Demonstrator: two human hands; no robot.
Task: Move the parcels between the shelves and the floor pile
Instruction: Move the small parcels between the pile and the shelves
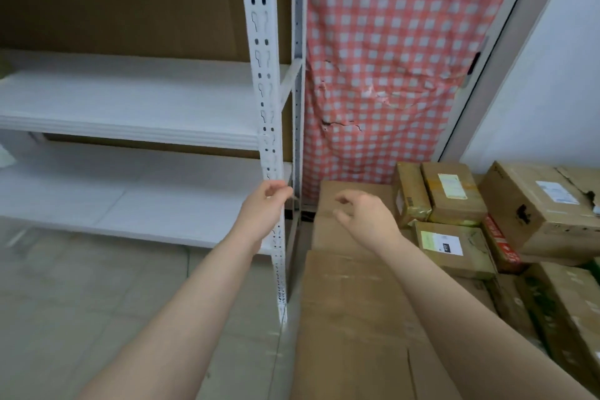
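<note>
two hands are stretched forward and no parcel is carried in either. the left hand (264,204) is held in front of the white shelf post (264,81), fingers loosely bent with nothing seen between them; whether the tips brush the post cannot be told. the right hand (367,217) is hung over the far plain carton (324,230), fingers slack and half spread, thumb apart, and no contact with the cardboard is shown.

the parcels are found in the floor pile to the right of the shelving: the far plain carton and a near plain carton (350,318) are laid close beside the post, and smaller labelled boxes (451,191) are packed tight behind and to the right, backed by a checked cloth (389,58). the middle shelf (130,101) and lower shelf (130,198) are shown as bare white boards where they can be seen.

a reach toward the pile is judged to be the step in hand, with a transfer to the shelves still to be done. the hands are probably kept apart because a broad carton would need to be taken at both sides. since the carton is set so near the post, knuckles could be knocked there when it is lifted.
</note>
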